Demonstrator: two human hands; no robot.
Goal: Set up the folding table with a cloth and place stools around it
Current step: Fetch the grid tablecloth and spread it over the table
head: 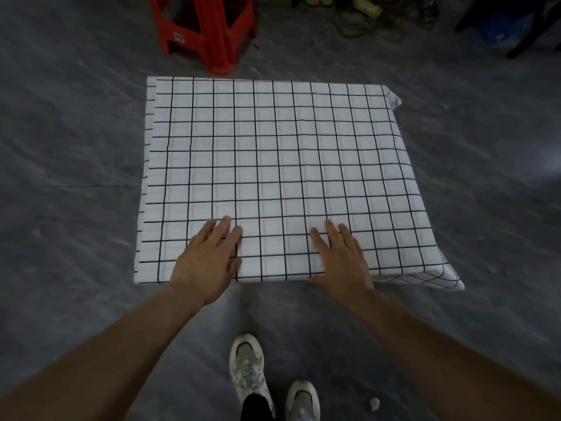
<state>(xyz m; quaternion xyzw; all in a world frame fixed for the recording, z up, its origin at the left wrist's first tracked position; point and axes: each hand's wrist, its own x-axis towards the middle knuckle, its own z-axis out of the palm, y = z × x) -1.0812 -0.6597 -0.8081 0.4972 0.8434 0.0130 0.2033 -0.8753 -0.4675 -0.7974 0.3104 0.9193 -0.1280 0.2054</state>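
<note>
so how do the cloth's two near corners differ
The near left corner lies flat and square; the near right corner sticks out in a drooping flap. The left one ends in a white margin; the right one's grid slants to its tip. Both are the same black-gridded white cloth.

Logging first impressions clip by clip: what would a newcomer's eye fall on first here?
The white cloth with a black grid fills the middle of the view, spread flat. The left hand and right hand rest flat on it near its front edge. A red plastic stool stands on the grey floor beyond its far left corner.
</note>
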